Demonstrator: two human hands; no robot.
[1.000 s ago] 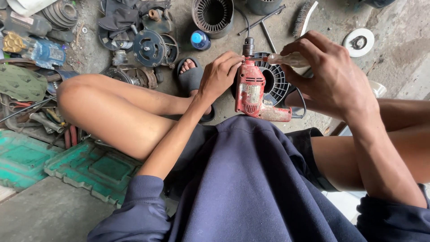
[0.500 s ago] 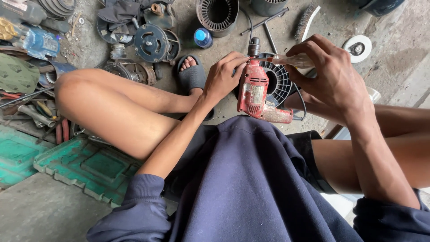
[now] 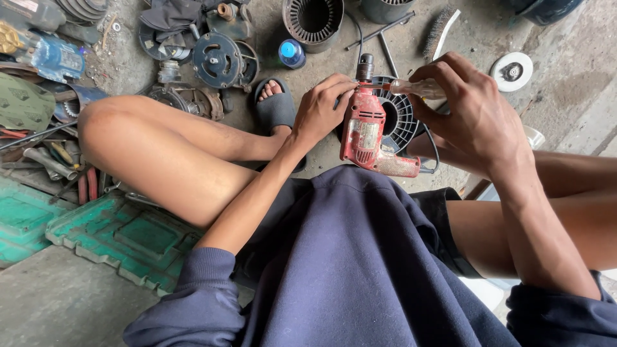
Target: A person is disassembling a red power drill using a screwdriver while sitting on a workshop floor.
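My left hand (image 3: 321, 110) was wrapped around the body of the red electric drill (image 3: 365, 136), its grip clenched on the housing just below the chuck, fingers curled over the top edge. The drill stood nose-up between my knees, its dark chuck pointing away from me and its handle end angled toward my right thigh, with a dark cord looping off near that end. My right hand (image 3: 472, 112) was closed on a screwdriver (image 3: 402, 86) with a clear, amber-tinted handle; the shaft lay nearly level and its tip met the drill just under the chuck. I could not tell exactly what the tip sat in.

Directly behind the drill lay a black ribbed fan cover (image 3: 402, 122) on the concrete floor (image 3: 565, 103). My left foot in a dark sandal (image 3: 276, 106) rested just beside my left hand. Farther out I saw a round slotted motor housing (image 3: 313, 22), a small blue-capped container (image 3: 292, 53), a wire brush (image 3: 438, 31) and a white disc (image 3: 511, 71) well apart to the right. To my left sat a dark round motor plate (image 3: 218, 61) among loose metal parts, and a green plastic case (image 3: 122, 241) lay open near my left knee. My dark blue shirt (image 3: 360, 270) filled the lower part of the view.
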